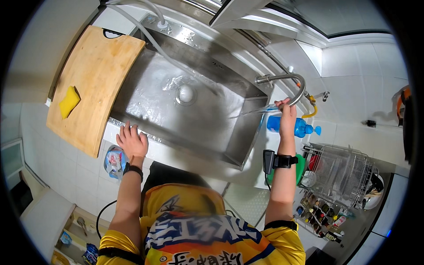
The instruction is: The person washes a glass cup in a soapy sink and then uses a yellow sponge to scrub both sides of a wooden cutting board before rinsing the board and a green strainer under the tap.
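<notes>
My right hand (287,114) is at the outlet of a curved metal faucet spout (299,81), with its fingers around the end. Water (253,112) streams from there into a stainless steel sink (212,122). Below my right hand, a blue pump bottle (299,127) is partly covered by the wrist. My left hand (132,140) rests on the sink's near left rim, fingers spread and holding nothing. A domed drain cover (185,94) sits in the wet basin.
A wooden cutting board (96,66) spans the sink's left end, bearing a yellow sponge (69,102). A grey hose (155,43) dips into the basin. To the right are a green basin (300,169), a wire dish rack (341,175) and several condiment bottles (319,215). A plastic-filled bin (114,162) stands below left.
</notes>
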Demonstrator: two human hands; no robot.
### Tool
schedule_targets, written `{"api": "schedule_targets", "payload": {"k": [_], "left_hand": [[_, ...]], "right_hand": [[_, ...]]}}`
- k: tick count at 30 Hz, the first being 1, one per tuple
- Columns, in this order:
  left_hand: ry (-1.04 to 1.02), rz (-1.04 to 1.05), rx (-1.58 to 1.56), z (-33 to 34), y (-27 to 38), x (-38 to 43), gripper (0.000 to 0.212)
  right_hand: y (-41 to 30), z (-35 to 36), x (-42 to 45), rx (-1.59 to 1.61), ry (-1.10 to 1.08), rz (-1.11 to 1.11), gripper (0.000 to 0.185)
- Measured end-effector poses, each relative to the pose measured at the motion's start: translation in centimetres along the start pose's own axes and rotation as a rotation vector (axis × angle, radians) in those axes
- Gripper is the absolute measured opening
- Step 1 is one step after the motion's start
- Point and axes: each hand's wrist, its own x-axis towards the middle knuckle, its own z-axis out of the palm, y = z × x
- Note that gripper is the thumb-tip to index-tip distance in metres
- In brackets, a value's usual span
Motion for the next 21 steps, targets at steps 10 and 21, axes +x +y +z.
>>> {"api": "schedule_targets", "payload": {"k": [10, 21], "left_hand": [[-0.011, -0.018, -0.015, 0.0, -0.2, 0.0, 0.032], [-0.038, -0.022, -0.013, -0.1, -0.1, 0.1, 0.032]], "right_hand": [[0.2, -0.2, -0.9, 0.147, 0.042, 0.205, 0.014], [4.6, 0.5, -2.9, 1.112, 0.127, 0.593, 0.02]]}}
